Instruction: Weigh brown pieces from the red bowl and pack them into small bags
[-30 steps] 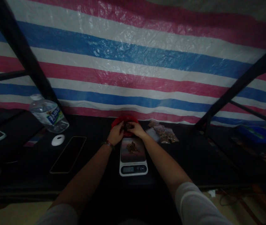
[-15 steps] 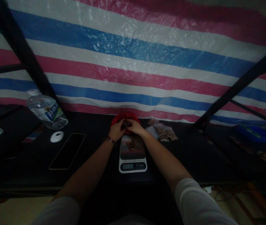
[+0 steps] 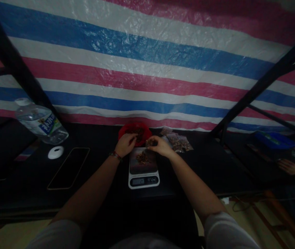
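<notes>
A red bowl (image 3: 122, 130) with small brown dried pieces in it stands at the back of the black table. My right hand (image 3: 161, 147) is closed round a clump of brown dried pieces (image 3: 150, 142), just right of the bowl and above the scale's back edge. My left hand (image 3: 124, 145) is at the bowl's front left rim, thumb and fingers drawn together; whatever they hold is too small to make out. Between my forearms lies a white kitchen scale (image 3: 144, 182) with a dark plate. A small heap of brown dried pieces (image 3: 142, 158) rests on it.
Several clear bags of brown pieces (image 3: 179, 142) lie right of the bowl. At left are a water bottle (image 3: 43, 122), a white oval case (image 3: 55, 152) and a phone (image 3: 69, 168). A blue tray (image 3: 276, 139) and another person's hand (image 3: 290, 167) are far right. Striped sheeting hangs behind.
Both hands have come up out of the bowl and moved apart. My right hand has moved right with a clump of dried pieces. The view has shifted slightly.
</notes>
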`<action>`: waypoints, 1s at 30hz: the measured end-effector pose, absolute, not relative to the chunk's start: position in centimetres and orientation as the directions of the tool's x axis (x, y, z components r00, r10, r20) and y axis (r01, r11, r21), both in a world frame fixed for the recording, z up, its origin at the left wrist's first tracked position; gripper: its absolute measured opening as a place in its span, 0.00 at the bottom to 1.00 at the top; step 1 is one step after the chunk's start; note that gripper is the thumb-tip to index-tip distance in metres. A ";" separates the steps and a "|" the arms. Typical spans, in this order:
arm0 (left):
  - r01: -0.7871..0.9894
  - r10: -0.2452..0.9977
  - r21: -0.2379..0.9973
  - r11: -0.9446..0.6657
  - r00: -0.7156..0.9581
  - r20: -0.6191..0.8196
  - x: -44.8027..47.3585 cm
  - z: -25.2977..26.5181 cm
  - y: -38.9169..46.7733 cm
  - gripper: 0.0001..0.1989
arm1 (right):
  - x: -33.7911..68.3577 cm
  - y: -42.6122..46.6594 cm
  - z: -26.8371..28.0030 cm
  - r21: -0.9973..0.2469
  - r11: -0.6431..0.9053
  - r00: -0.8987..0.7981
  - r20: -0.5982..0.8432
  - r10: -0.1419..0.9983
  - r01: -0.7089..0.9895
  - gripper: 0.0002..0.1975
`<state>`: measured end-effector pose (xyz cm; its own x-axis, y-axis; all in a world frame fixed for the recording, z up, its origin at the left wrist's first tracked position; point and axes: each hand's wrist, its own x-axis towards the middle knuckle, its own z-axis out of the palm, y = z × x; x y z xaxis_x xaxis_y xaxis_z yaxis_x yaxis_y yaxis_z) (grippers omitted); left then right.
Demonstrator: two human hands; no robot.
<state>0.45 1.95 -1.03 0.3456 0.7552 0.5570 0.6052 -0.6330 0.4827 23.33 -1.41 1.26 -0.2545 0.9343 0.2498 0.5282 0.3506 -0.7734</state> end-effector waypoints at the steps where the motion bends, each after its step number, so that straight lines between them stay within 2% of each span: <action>1: 0.606 0.755 0.479 -0.636 0.361 0.547 0.7 -0.6 1.7 0.15 | 23.5 -1.8 1.1 -0.768 0.349 -0.258 0.244 0.935 0.538 0.18; 6: 0.607 0.747 0.442 -0.660 0.474 0.466 1.7 1.6 -0.2 0.11 | 23.4 -3.0 -0.1 -0.750 0.316 -0.233 0.218 0.948 0.581 0.18; 10: 0.570 0.699 0.407 -0.714 0.612 0.370 1.9 2.4 -2.9 0.09 | 24.3 -3.5 -0.7 -0.775 0.363 -0.227 0.284 0.931 0.518 0.32; 12: 0.534 0.661 0.398 -0.746 0.669 0.340 2.0 2.4 -4.2 0.10 | 25.3 -3.7 -1.1 -0.797 0.353 -0.171 0.309 0.936 0.490 0.35; 17: 0.493 0.605 0.369 -0.788 0.731 0.316 3.3 2.6 -6.7 0.10 | 28.4 -3.6 -2.2 -0.816 0.268 0.036 0.332 0.943 0.512 0.24; 20: 0.501 0.605 0.351 -0.791 0.726 0.329 3.6 2.5 -7.1 0.10 | 29.6 -2.7 -2.4 -0.684 0.234 0.064 0.380 0.923 0.691 0.18; 23: 0.545 0.652 0.357 -0.759 0.642 0.404 2.9 2.1 -6.3 0.12 | 29.8 -1.9 -2.4 -0.488 0.170 0.021 0.361 0.932 0.856 0.20; 26: 0.590 0.678 0.355 -0.725 0.523 0.516 1.5 1.4 -4.4 0.15 | 29.3 -1.6 -2.7 -0.381 0.082 0.031 0.281 0.959 0.921 0.22; 30: 0.610 0.677 0.355 -0.709 0.444 0.587 0.3 0.5 -1.3 0.18 | 28.3 -1.9 -3.1 -0.265 0.007 0.045 0.191 0.981 0.964 0.14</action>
<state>0.32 -1.27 0.51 0.4444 0.6766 0.5871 0.6096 -0.7087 0.3552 28.27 -1.93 -3.05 0.0451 0.9805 0.1911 0.9641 0.0074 -0.2654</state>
